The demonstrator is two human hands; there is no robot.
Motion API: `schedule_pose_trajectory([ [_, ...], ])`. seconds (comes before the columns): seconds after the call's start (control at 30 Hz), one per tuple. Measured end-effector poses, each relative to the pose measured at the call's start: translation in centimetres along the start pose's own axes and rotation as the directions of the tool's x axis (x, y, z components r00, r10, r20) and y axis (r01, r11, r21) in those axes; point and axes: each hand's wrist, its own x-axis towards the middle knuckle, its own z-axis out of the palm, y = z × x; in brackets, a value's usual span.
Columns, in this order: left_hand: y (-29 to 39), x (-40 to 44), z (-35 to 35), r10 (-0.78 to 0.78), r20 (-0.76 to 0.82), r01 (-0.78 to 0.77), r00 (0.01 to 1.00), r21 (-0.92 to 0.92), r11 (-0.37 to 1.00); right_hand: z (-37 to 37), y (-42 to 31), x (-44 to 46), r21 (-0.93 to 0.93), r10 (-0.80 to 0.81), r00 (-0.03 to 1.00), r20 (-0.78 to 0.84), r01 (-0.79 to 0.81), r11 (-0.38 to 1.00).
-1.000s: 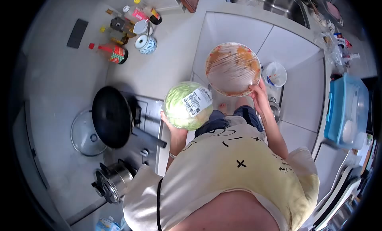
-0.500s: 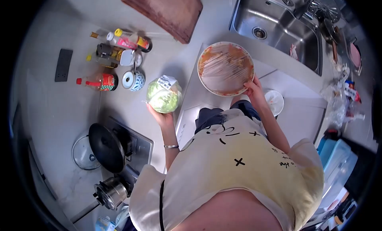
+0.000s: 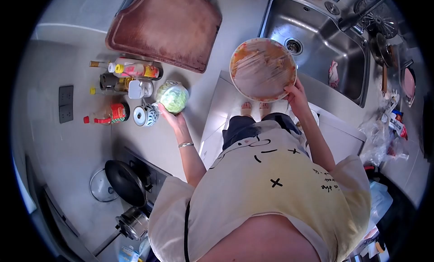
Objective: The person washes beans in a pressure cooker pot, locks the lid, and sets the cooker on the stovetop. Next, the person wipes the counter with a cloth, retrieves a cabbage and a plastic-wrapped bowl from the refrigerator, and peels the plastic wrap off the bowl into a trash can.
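A round green cabbage (image 3: 174, 100) in clear plastic wrap is gripped from below by my left hand (image 3: 174, 119), just right of a blue-and-white ceramic pot (image 3: 146, 114) on the counter. Whether the cabbage touches the counter I cannot tell. My right hand (image 3: 296, 95) holds the rim of a round plate (image 3: 263, 70) with a patterned edge. Cling film stretches over the plate, and orange-brown food shows through it. The plate is in the air by the sink's near-left corner.
A wooden cutting board (image 3: 167, 29) lies at the back left. Several bottles (image 3: 135, 70) stand along the left wall. A black wok (image 3: 125, 183) and a steel pot (image 3: 134, 223) are at the lower left. The steel sink (image 3: 312, 31) is at upper right, with plastic bags (image 3: 377, 138) beyond it.
My left hand has carried the cabbage forward and left, closer to the ceramic pot and bottles. The plate has shifted slightly toward the sink, and the view has moved forward.
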Motion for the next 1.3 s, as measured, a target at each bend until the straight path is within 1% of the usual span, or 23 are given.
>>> schedule_pose_trajectory([
  [0.17, -0.5, 0.6, -0.2, 0.016, -0.036, -0.016, 0.999, 0.015, 1.0, 1.0, -0.6, 1.1, -0.002, -0.01, 1.0, -0.007, 0.01, 1.0],
  [0.27, -0.6, 0.2, 0.0, 0.105, -0.12, -0.089, 0.987, 0.127, 0.988, 1.5, -0.7, 1.7, -0.01, -0.002, 1.0, 0.002, 0.002, 1.0],
  [0.37, -0.6, 0.5, -0.9, 0.132, -0.232, -0.092, 0.964, 0.174, 0.98, 2.1, -0.8, 2.4, -0.005, -0.009, 1.0, 0.023, 0.009, 1.0],
  [0.47, 0.5, -0.6, -0.4, 0.099, -0.33, 0.005, 0.939, 0.3, 0.954, 2.1, -0.7, 3.3, -0.008, 0.009, 0.998, 0.056, -0.008, 1.0],
  [0.57, 1.0, -2.8, 0.5, 0.293, -0.464, 0.002, 0.836, 0.536, 0.844, 2.7, -1.0, 3.6, -0.01, 0.05, 0.995, 0.09, -0.049, 0.999],
  [0.6, 0.6, -4.1, 1.0, 0.424, -0.38, -0.165, 0.822, 0.553, 0.817, 3.0, -1.4, 3.8, -0.01, 0.061, 0.993, 0.1, -0.061, 0.998],
  [0.67, 0.3, -6.9, 4.1, 0.447, -0.116, -0.318, 0.887, 0.548, 0.774, 3.1, -1.7, 4.0, -0.028, 0.087, 0.989, 0.117, -0.084, 0.996],
  [0.7, 0.4, -8.3, 5.8, 0.453, 0.017, -0.392, 0.892, 0.53, 0.752, 3.1, -1.9, 4.0, -0.039, 0.102, 0.987, 0.127, -0.098, 0.994],
  [0.73, 0.4, -8.9, 7.5, 0.29, 0.149, -0.325, 0.946, 0.462, 0.825, 3.1, -2.1, 4.1, -0.044, 0.107, 0.984, 0.144, -0.102, 0.994],
  [0.77, 0.4, -9.0, 9.5, 0.125, 0.288, -0.239, 0.95, 0.405, 0.882, 3.0, -2.2, 4.2, -0.048, 0.113, 0.98, 0.162, -0.107, 0.993],
  [0.8, 0.7, -9.0, 11.4, -0.111, 0.296, 0.004, 0.949, 0.34, 0.941, 3.0, -2.3, 4.1, -0.051, 0.121, 0.977, 0.177, -0.113, 0.992],
  [0.83, 0.9, -8.8, 13.0, -0.337, 0.322, 0.254, 0.885, 0.274, 0.928, 3.1, -2.6, 4.0, -0.062, 0.145, 0.971, 0.189, -0.136, 0.989],
  [0.87, 0.9, -8.4, 14.3, -0.461, 0.345, 0.385, 0.818, 0.268, 0.883, 3.3, -3.1, 3.9, -0.072, 0.165, 0.966, 0.199, -0.153, 0.986],
  [0.93, 0.7, -7.7, 16.4, -0.672, 0.393, 0.62, 0.628, 0.27, 0.737, 3.2, -3.4, 3.9, -0.12, 0.179, 0.96, 0.215, -0.156, 0.98],
  [1.03, 0.1, -8.0, 18.0, -0.64, 0.403, 0.562, 0.654, 0.309, 0.768, 2.6, -3.2, 3.9, -0.211, 0.174, 0.957, 0.232, -0.125, 0.969],
  [1.07, -0.3, -8.1, 18.0, -0.623, 0.392, 0.535, 0.676, 0.32, 0.782, 2.4, -3.1, 4.0, -0.233, 0.174, 0.957, 0.233, -0.119, 0.965],
  [1.17, -0.1, -9.0, 18.6, -0.625, 0.335, 0.541, 0.705, 0.315, 0.779, 2.1, -3.4, 3.6, -0.274, 0.19, 0.952, 0.241, -0.122, 0.954],
  [1.2, -0.2, -9.0, 18.7, -0.617, 0.345, 0.538, 0.707, 0.304, 0.787, 2.3, -3.7, 3.5, -0.283, 0.197, 0.95, 0.244, -0.124, 0.951],
  [1.3, -0.5, -9.2, 18.5, -0.586, 0.372, 0.509, 0.72, 0.29, 0.81, 3.5, -4.4, 3.5, -0.24, 0.234, 0.968, 0.092, -0.206, 0.949],
])
